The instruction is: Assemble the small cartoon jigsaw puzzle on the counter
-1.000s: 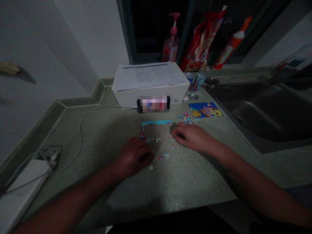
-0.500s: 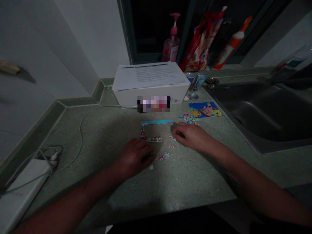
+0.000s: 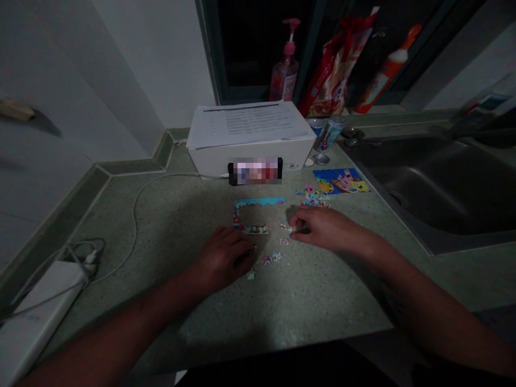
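A partly joined jigsaw puzzle border lies on the counter, with a top edge, a left side and part of a bottom edge. My left hand rests just below its lower left corner, fingers curled, with a small light puzzle piece at the fingertips. To the right of the border, my right hand pinches another puzzle piece between thumb and forefinger, mostly hidden. Several loose pieces lie between and below my hands. Beyond my right hand is a heap of pieces.
A blue cartoon picture card lies by the sink. A phone leans on a white box, its cable running left to a power strip. A can and a pump bottle stand behind.
My right hand has shifted slightly right and towards me, and a pale bit of puzzle piece now shows at its fingertips. My left hand has hardly moved.
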Demonstrator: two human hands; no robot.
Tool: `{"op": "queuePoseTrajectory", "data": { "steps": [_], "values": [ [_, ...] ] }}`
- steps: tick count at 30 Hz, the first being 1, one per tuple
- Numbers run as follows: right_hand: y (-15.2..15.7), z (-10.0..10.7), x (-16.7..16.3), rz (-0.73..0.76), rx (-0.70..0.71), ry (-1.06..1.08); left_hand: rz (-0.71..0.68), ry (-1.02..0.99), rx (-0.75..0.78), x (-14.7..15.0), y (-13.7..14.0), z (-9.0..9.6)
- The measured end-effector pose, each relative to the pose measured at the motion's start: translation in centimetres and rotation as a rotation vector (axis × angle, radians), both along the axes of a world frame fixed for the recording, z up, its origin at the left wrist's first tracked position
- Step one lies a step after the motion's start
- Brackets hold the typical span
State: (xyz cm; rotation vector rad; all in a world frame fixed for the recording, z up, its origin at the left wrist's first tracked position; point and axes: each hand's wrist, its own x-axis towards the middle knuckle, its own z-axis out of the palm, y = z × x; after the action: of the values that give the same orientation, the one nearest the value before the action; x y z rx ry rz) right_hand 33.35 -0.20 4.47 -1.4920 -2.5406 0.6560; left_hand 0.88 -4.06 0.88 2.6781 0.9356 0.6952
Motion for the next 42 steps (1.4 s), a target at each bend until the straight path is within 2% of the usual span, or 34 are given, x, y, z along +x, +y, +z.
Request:
{"op": "queuePoseTrajectory", "data": {
  "steps": [8, 13, 20, 26, 33, 42],
  "values": [
    [0.0, 0.4, 0.2, 0.036, 0.015, -0.008, -0.033, -0.041, 0.032, 0.1, 0.0, 0.1],
    [-0.1, 0.5, 0.2, 0.026, 0.002, -0.032, -0.035, -0.065, 0.069, 0.2, 0.1, -0.1],
    [-0.1, 0.5, 0.4, -0.009, -0.012, -0.082, -0.027, -0.034, 0.045, 0.1, 0.2, 0.0],
    [0.0, 0.0, 0.0, -0.067, 0.079, -0.115, -0.033, -0.047, 0.049, 0.2, 0.2, 0.2],
    [0.4, -1.1, -1.5, -0.140, 0.217, -0.059, -0.027, -0.051, 0.069, 0.1, 0.1, 0.0],
    [1.1, -2.0, -1.4, -0.212, 0.204, 0.023, -0.019, -0.037, 0.022, 0.0, 0.1, -0.3]
  ]
}}
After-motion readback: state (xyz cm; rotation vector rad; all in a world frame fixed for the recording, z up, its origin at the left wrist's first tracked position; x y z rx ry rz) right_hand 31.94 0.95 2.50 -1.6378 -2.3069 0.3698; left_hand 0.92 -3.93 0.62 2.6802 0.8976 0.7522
